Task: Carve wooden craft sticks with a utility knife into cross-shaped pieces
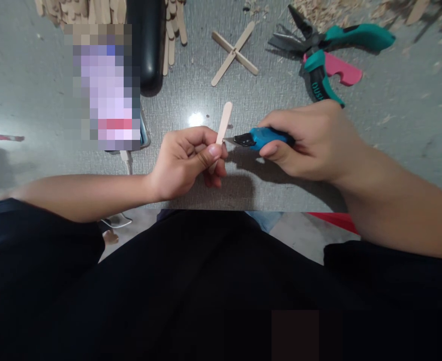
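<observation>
Left hand, one: pinching one stick between thumb and fingers, the stick's rounded end clear beyond the thumb. Right hand, one: closed round one knife (blue, black-nosed) — blade tip at the stick's edge, near the left thumb. Beyond both hands: one cross, two crossed pieces. Beyond the right hand: one pair of pliers, teal-handled, beside one pink piece; farther off, shavings. Beyond the left hand: one black case — two heaps flanking it, their sticks overlapping too much to count.
</observation>
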Demonstrator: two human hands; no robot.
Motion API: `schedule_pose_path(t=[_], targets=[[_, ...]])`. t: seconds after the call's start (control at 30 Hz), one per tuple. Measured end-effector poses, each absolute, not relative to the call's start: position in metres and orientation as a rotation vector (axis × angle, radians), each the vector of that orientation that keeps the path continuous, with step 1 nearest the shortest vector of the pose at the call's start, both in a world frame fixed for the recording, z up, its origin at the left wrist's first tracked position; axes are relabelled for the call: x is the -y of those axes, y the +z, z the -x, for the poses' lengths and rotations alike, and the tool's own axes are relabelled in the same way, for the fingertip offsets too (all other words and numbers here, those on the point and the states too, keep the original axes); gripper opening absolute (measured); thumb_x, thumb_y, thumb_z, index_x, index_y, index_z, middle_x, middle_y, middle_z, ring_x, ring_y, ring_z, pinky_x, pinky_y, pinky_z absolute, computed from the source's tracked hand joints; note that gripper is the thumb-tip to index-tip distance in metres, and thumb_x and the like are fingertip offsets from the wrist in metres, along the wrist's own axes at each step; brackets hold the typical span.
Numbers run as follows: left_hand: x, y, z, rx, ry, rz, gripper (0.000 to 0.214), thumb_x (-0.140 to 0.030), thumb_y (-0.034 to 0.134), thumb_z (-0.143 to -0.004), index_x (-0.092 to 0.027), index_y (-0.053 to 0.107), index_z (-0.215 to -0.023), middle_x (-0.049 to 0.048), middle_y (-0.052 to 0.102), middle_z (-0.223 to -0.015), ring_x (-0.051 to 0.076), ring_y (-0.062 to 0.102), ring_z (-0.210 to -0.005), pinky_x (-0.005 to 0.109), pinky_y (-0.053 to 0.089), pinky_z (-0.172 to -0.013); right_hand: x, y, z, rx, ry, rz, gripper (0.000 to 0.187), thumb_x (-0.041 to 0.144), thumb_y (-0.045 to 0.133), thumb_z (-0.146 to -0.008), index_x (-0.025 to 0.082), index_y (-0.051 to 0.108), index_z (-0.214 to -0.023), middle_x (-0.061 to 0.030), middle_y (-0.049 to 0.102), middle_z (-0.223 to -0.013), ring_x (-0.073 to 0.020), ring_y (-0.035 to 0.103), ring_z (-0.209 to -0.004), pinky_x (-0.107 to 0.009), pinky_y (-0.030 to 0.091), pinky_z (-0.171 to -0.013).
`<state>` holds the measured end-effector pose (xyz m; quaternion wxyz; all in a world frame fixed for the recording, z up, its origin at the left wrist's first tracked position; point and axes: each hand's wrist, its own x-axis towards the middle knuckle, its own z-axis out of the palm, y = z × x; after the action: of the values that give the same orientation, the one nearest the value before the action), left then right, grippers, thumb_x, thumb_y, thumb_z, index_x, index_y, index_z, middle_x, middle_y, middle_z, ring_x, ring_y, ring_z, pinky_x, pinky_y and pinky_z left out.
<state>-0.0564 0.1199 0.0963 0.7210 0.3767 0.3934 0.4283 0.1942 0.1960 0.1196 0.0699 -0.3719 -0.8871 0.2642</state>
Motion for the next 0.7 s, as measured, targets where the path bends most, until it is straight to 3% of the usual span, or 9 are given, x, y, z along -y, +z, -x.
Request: schedule_pose_path(t=[0.43, 0.7], targets=[[-0.116, 0.095, 0.06, -0.843, 0.916, -1.002, 0.051, -0.063, 0.088, -0.098, -0.019, 0.068, -0.083, 0.0003, 0.077, -0.063, 0.013, 0.074, -0.047, 0.016, 0.058, -0.04, -0.19, 0.124, -0.19, 2.746, 0.942, 1.08, 0.078, 0.1, 0.007, -0.1, 0.029, 0.033, -0.078, -0.0012, 0.042, -0.062, -0.0207, 0.041, -0.058, -0.038, 0.025, -0.06], [-0.114, 0.095, 0.062, -0.858, 0.962, -1.111, 0.051, -0.063, 0.083, -0.102, -0.02, 0.066, -0.082, -0.0002, 0.076, -0.062, 0.011, 0.071, -0.044, 0.015, 0.056, -0.039, -0.18, 0.114, -0.191, 2.699, 0.955, 1.059, 0.076, 0.097, 0.01, -0.103, 0.028, 0.033, -0.079, -0.0008, 0.045, -0.064, -0.018, 0.035, -0.058, -0.037, 0.022, -0.061]])
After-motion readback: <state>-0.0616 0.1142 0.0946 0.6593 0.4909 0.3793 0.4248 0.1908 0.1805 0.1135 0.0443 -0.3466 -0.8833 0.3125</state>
